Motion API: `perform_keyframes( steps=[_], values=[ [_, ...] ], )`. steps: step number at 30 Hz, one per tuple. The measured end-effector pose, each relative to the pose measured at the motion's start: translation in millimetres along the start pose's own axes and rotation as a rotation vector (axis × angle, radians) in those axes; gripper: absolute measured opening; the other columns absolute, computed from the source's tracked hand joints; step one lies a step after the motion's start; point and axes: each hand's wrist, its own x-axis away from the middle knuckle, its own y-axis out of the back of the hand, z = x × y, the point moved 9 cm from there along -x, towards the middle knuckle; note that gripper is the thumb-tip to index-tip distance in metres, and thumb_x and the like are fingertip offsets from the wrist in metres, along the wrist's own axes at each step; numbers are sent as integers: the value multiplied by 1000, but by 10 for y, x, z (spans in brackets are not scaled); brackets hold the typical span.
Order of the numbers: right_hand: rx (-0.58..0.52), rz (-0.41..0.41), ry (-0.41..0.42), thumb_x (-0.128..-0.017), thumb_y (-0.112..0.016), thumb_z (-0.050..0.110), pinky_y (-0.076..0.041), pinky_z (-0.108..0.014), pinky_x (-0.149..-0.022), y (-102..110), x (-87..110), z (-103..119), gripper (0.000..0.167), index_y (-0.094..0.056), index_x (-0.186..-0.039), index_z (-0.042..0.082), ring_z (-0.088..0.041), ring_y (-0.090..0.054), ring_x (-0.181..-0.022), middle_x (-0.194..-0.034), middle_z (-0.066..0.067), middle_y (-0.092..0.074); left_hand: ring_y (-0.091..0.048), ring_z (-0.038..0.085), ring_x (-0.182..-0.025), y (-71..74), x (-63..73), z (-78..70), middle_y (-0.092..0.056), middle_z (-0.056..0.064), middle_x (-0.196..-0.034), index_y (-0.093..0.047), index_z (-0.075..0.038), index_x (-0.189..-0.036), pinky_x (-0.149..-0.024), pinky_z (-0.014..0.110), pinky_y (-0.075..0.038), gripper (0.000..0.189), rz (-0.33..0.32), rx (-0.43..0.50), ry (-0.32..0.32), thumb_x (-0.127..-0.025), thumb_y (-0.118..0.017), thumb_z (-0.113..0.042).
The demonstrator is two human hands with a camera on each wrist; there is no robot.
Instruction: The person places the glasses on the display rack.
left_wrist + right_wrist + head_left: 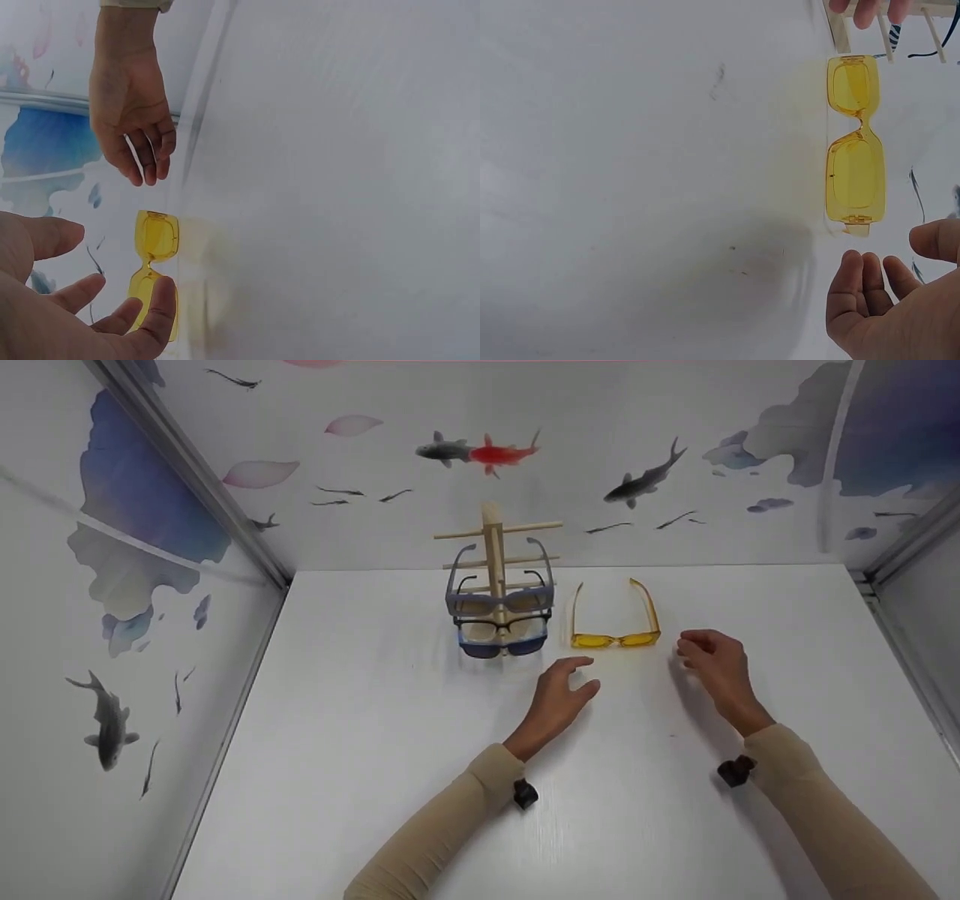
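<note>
Yellow-framed glasses [616,640] with yellow lenses lie on the white table, temples unfolded and pointing to the back. My left hand [559,697] is just in front of their left end, thumb and fingers spread apart with nothing between them. To the right of the glasses hovers my right hand [716,660], its fingers loosely bent and holding nothing. In the right wrist view the yellow glasses [855,176] stand apart from the right fingertips. The left wrist view has the left fingers [157,319] overlapping one yellow lens.
A wooden display stand [493,540] with several pegs is at the back, left of the yellow glasses. It carries grey-framed glasses [501,601], black-framed glasses [480,628] and dark-lensed glasses [502,649]. Behind the table [360,735] rises a wall [570,405] painted with fish.
</note>
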Motion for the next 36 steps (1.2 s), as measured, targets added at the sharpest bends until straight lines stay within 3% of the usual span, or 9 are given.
perform_keyframes(
  steps=[5,10,19,22,25,28,32,36],
  values=[
    [-18,27,-16,-115,-59,34,-61,-19,-93,-46,-27,15,53,-59,-150,-5,-30,-68,-123,-142,-25,-65,-55,33,-145,-19,-51,-10,-60,13,-155,-61,-2,-152,-121,44,-46,46,-50,15,-10,-109,-69,-16],
    [-51,68,-16,-115,-60,35,-61,-21,-97,-125,-64,43,56,-57,-153,-5,-31,-67,-127,-145,-26,-63,-43,34,-155,-38,-141,-18,-45,20,-166,-48,0,-161,-128,47,-38,58,-72,10,-11,-109,-68,-15],
    [-82,103,-13,-115,-60,31,-61,-23,-98,-204,-92,96,55,-54,-155,-7,-31,-68,-125,-146,-28,-61,-40,27,-157,-132,-422,302,-40,17,-168,-39,-6,-169,-129,45,-37,71,-117,10,-43,-107,-71,-25],
    [-81,101,-6,-115,-60,31,-61,-23,-97,-200,-94,123,55,-54,-154,-7,-31,-68,-124,-145,-28,-62,-39,28,-158,-111,-401,261,-40,18,-168,-39,-4,-168,-130,45,-35,72,-122,28,-19,-106,-72,-21],
    [-78,98,-31,-115,-60,32,-61,-21,-96,-208,-111,120,56,-54,-155,-6,-33,-66,-126,-146,-27,-61,-38,30,-158,-34,-321,108,-39,20,-168,-38,-1,-168,-131,44,-33,69,-119,42,6,-108,-69,-17],
    [-81,96,-65,-114,-59,33,-61,-21,-97,-217,-134,87,57,-53,-156,-5,-35,-64,-129,-147,-27,-60,-37,30,-159,-22,-359,132,-38,21,-169,-36,-1,-169,-132,45,-32,69,-114,60,2,-109,-67,-17],
    [-90,97,-73,-114,-59,32,-60,-23,-99,-218,-157,53,56,-53,-156,-5,-31,-65,-127,-148,-27,-59,-35,26,-160,-105,-574,430,-35,17,-171,-32,-7,-172,-131,45,-33,75,-102,55,-38,-109,-69,-24],
    [-105,96,-61,-113,-60,28,-61,-27,-101,-216,-187,63,55,-53,-155,-8,-24,-68,-120,-147,-28,-58,-33,23,-162,-169,-751,636,-33,15,-174,-29,-12,-174,-132,44,-32,78,-83,17,-50,-110,-68,-31]
  ],
)
